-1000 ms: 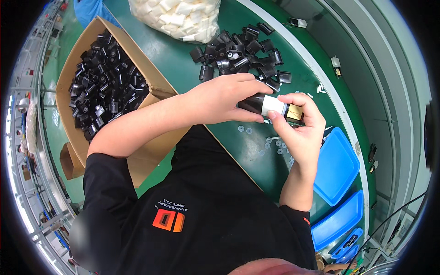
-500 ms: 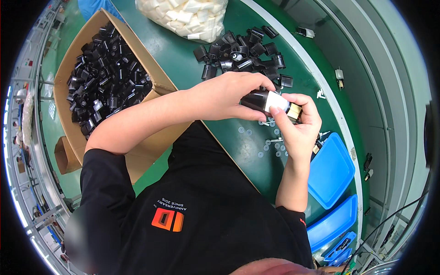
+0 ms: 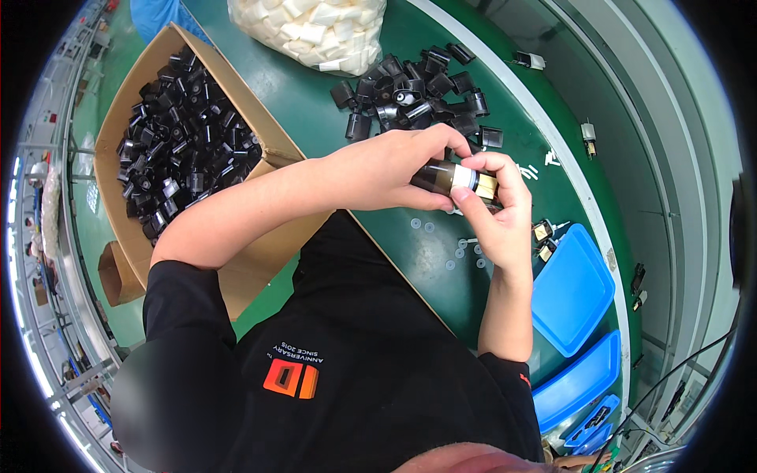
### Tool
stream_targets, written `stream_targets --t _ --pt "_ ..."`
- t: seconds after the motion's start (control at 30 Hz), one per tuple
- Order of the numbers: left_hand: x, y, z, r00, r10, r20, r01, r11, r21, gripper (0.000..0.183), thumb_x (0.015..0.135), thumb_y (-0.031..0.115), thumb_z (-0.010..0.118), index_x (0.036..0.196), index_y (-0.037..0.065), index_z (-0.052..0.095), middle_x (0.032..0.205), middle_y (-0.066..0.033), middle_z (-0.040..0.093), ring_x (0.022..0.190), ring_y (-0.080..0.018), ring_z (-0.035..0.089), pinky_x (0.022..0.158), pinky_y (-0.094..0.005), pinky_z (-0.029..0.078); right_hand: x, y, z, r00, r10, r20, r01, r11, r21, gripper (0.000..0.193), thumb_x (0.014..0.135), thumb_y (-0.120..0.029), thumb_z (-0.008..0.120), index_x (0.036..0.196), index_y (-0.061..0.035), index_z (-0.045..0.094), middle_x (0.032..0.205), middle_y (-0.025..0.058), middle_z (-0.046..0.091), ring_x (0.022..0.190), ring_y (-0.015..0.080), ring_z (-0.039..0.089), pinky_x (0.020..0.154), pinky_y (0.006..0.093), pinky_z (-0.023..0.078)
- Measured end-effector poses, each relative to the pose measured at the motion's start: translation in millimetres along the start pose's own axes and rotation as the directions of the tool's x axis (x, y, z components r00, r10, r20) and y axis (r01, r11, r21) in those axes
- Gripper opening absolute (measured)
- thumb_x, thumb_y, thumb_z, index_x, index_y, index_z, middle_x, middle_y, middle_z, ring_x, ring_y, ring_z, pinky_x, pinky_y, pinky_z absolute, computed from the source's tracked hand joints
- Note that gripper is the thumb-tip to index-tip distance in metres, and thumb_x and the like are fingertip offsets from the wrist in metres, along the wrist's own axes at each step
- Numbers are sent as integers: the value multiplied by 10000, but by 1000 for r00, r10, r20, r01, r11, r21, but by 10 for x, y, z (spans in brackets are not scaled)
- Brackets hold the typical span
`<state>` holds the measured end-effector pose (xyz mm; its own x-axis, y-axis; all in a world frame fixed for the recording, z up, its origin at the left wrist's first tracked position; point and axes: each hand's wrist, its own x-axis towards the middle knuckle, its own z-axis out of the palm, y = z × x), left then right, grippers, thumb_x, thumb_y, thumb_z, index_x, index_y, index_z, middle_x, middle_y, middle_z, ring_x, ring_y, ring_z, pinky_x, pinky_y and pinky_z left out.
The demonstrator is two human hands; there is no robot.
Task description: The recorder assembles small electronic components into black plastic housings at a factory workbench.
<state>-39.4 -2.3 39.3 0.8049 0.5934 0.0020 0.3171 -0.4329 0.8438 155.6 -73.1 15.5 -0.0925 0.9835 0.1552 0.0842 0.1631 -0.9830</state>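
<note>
In front of me, above the green table [image 3: 296,94], my left hand [image 3: 384,169] is closed around a black plastic shell [image 3: 431,177] lying sideways. My right hand [image 3: 502,213] pinches a white insert with a gold-coloured end [image 3: 486,186] between thumb and fingers. The white part sits partly inside the shell's right end, and the gold end sticks out. Just beyond my hands lies a pile of similar black shells [image 3: 418,110]. Several small translucent washers [image 3: 460,253] are scattered below my hands, partly hidden by the right one.
At left stands a cardboard box [image 3: 236,75] full of black shells. A clear bag of white pieces [image 3: 315,31] lies at the far edge. Blue trays [image 3: 574,292] line the right side, beside small gold-ended parts [image 3: 544,230]. Small white pins [image 3: 528,171] lie near the table's pale rim.
My right hand has moved left and slightly up toward the left hand. The white insert has gone deeper into the black shell, so less of its white part shows.
</note>
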Motion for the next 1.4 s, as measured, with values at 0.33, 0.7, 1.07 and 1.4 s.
stream_targets --t 0.33,0.7,1.07,1.4 --pt "-66 85 118 845 429 -318 -480 871 -100 614 741 61 800 1307 35 561 1264 -140 610 967 -184 664 647 -240 571 53 410 75 980 100 172 -198 395 897 303 860 -112 617 1153 -52 573 1038 223 639 808 344 670 710 432 583" --pt "-35 241 294 789 471 -395 -490 870 58 526 739 126 795 1201 -32 599 946 -143 661 772 -258 665 659 -303 549 -124 446 386 946 229 230 -244 32 969 409 811 -316 645 1149 -117 531 1035 154 624 834 276 648 667 406 558" --pt "-17 168 339 785 464 -410 -476 876 80 507 753 165 788 1200 2 611 990 -142 673 807 -260 675 697 -306 560 -112 350 453 951 287 116 -141 65 988 578 800 -391 641 1294 -132 491 1124 108 605 930 238 637 734 372 546" --pt "-12 12 144 723 581 -373 -478 811 337 606 692 116 819 1247 15 599 1094 -129 672 765 -213 653 638 -274 539 39 22 155 997 25 77 -59 876 479 681 752 -210 740 1321 39 463 1174 101 584 1076 181 572 924 307 450"
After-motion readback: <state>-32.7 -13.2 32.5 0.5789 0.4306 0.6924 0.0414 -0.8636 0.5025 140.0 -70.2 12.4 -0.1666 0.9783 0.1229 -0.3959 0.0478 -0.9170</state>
